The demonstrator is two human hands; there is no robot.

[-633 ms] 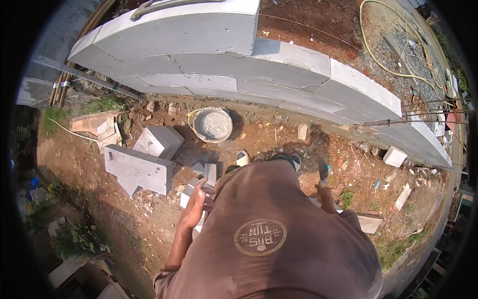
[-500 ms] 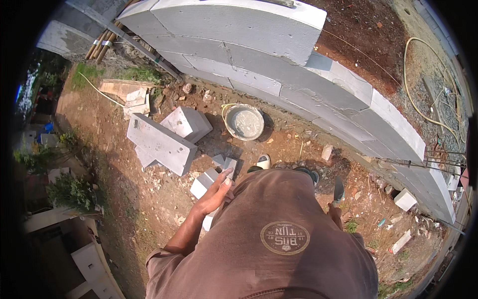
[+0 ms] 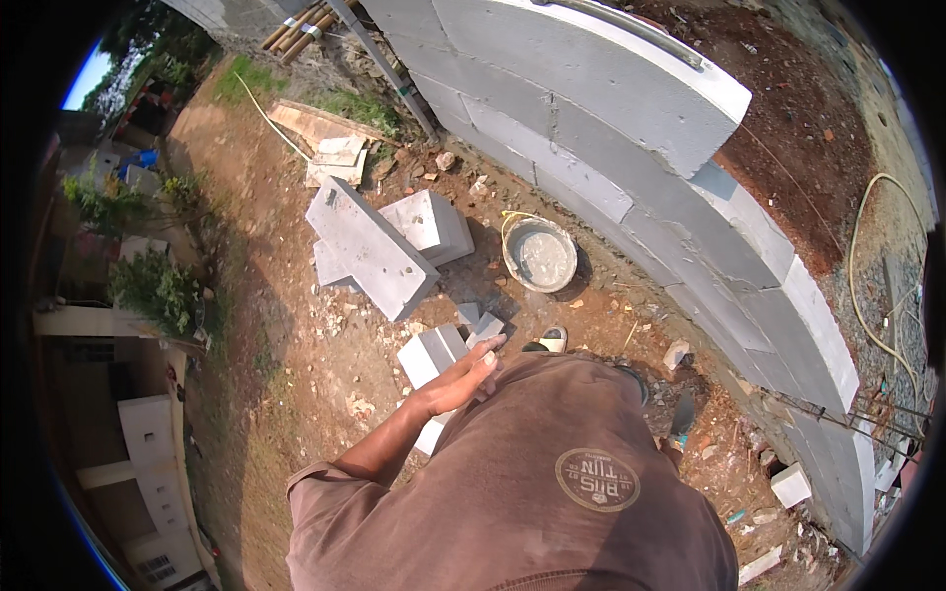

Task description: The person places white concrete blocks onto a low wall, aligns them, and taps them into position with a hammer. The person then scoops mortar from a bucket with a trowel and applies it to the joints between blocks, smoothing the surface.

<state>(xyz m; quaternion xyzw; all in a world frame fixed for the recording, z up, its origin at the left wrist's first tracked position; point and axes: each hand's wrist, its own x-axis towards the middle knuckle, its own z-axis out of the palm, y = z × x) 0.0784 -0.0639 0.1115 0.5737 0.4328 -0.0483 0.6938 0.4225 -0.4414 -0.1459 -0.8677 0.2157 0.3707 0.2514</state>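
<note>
My left hand hangs in front of my brown shirt, its fingers stretched out and nothing held. Just beyond its fingertips, small pale block pieces lie on the dirt, and a larger white block is beside it. Mostly hidden behind the shirt, my right hand grips a trowel, whose dark blade points forward above the ground. A round bucket of wet grey mortar stands ahead, its yellow handle folded against the rim. Long light-grey concrete blocks are stacked to its left.
A curved-looking block wall runs from far left to near right, with a stepped top and a metal bar on it. Rubble and a block lie along its foot. Boards rest at far left; a hose lies behind the wall.
My view has turned, so the wall, bucket and blocks sit farther right in the picture. My right hand is more hidden behind the shirt. The left hand stays extended.
</note>
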